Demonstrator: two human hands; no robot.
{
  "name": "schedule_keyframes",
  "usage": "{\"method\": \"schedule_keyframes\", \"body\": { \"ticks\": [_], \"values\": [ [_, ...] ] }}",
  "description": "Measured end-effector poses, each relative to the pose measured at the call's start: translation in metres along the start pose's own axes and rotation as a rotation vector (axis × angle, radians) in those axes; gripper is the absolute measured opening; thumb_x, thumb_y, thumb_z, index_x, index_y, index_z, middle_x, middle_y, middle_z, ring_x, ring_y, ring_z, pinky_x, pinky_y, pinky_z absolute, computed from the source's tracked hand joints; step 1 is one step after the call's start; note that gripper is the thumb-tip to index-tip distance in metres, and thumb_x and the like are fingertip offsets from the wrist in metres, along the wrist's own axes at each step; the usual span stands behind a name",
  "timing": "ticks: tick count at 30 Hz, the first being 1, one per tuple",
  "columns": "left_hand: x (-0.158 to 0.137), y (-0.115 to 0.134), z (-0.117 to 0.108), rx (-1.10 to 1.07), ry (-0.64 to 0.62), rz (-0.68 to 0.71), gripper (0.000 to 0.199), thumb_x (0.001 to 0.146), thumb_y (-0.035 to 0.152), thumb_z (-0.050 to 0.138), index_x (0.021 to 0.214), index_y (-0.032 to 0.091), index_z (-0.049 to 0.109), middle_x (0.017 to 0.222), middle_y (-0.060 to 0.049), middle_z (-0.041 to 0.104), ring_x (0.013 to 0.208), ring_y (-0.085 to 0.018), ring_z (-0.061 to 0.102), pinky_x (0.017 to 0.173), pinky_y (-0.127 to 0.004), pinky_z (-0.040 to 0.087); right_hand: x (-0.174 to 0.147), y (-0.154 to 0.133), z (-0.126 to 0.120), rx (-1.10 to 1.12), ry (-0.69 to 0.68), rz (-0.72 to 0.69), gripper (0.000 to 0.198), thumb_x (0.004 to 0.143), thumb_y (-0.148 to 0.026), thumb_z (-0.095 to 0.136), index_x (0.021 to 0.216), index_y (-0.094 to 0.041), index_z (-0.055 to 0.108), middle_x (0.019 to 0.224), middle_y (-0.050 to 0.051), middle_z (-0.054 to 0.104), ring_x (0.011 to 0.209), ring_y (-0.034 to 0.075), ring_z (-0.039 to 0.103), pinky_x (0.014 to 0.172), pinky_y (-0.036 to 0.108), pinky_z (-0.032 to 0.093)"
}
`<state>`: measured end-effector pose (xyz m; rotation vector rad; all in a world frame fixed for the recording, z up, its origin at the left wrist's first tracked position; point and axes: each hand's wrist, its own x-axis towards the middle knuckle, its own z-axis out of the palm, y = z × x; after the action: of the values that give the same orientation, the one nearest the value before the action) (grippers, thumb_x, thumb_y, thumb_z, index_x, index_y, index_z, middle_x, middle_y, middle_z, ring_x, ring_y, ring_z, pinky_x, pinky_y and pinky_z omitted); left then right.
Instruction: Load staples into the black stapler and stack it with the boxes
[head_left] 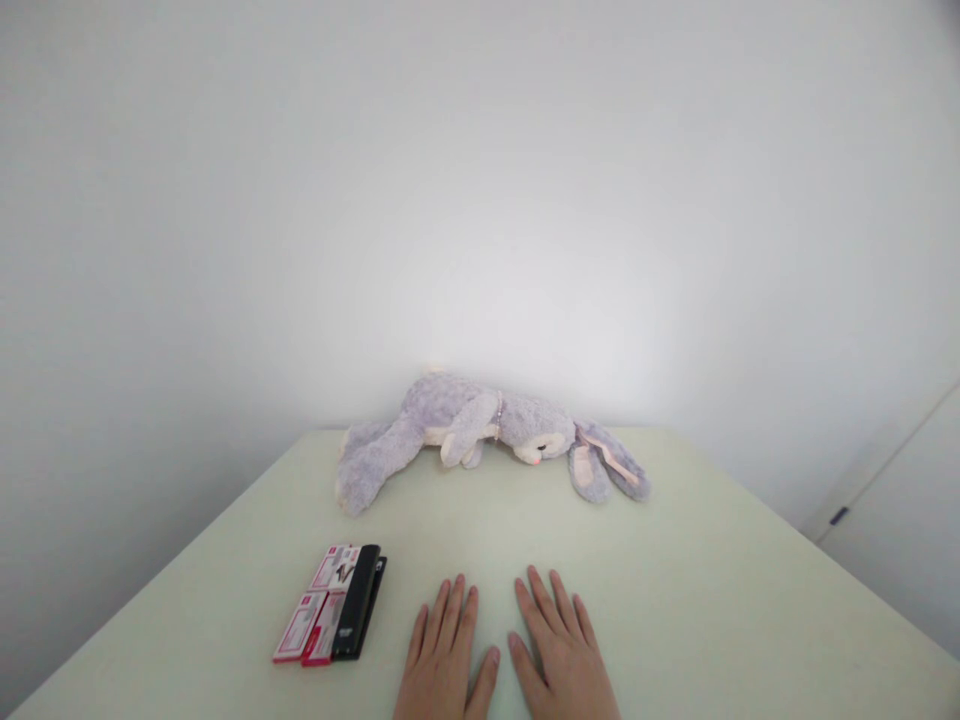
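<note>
Lying left of hands [441,663]: stapler [357,605]

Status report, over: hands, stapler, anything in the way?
Left hand and right hand palm down, holding nothing. Black stapler beside red-and-white boxes, left of left hand. Plush rabbit farther back, not between hand and stapler.

One stapler [357,605], three boxes [330,608], one plush rabbit [472,422], one table [697,570]
</note>
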<state>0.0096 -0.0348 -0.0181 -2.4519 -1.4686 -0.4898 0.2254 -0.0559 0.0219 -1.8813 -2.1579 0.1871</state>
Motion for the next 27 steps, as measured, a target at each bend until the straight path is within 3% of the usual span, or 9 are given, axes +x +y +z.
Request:
{"method": "schedule_keyframes", "body": {
  "ticks": [27],
  "values": [
    [-0.0006,-0.0021,0.0062,0.001,0.084,0.024,0.068,0.101,0.051,0.046,0.161,0.026,0.024,0.163,-0.005,0.035,0.146,-0.029,0.043,0.11,-0.047,0.046,0.0002,0.0017,0.0006,0.003,0.0,-0.003,0.061,0.103,-0.056,0.034,0.158,-0.033,0.028,0.165,-0.005,0.016,0.154,0.033,0.016,0.123,0.061,0.028]
  ]
}}
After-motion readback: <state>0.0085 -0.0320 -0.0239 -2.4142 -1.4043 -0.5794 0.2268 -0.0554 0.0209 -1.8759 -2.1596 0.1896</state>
